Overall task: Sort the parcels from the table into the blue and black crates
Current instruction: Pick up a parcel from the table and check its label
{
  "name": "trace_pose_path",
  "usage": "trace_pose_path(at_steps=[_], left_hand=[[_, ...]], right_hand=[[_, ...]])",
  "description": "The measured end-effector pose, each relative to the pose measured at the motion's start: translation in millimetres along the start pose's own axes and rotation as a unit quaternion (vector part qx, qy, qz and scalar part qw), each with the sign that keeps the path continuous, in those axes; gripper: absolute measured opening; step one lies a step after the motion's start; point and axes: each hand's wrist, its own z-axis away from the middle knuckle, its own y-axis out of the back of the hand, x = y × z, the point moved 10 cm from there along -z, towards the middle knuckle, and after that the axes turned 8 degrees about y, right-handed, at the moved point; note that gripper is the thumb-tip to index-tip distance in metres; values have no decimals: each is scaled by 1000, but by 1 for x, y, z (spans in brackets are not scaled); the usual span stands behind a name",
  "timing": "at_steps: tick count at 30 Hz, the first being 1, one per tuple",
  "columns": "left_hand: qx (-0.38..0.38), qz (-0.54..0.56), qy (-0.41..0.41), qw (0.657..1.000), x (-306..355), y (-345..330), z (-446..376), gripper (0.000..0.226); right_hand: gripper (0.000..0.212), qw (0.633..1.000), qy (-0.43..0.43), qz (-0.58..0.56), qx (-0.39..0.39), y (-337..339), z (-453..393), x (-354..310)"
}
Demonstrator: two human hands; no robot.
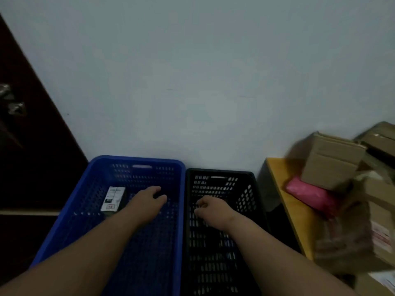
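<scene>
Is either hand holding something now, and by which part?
It cannot be told. Both the left hand and the right hand have curled fingers, and what they grip is too dark to see.

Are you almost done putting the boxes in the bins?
Not nearly. One small parcel lies in the blue crate. The left hand reaches into that crate, the right hand into the black crate; what they hold is unclear. A pink parcel and cardboard boxes wait on the table.

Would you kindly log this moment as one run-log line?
left hand: inside blue crate, near boxed parcel | right hand: inside black crate, curled, contents unclear | table: parcels remain
</scene>
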Motion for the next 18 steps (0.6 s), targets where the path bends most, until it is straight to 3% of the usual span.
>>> trace_pose_path(at_steps=[11,15,18], left_hand=[[-28,-43,-37,998,82,-119,110,50],[-30,-19,-29,999,118,-183,129,47],[-51,2,-37,998,156,-246,136,47]], right_hand=[[42,995,-31,64,66,83,159,112],[37,987,-2,108,120,138,207,148],[25,969,24,129,210,193,247,172]])
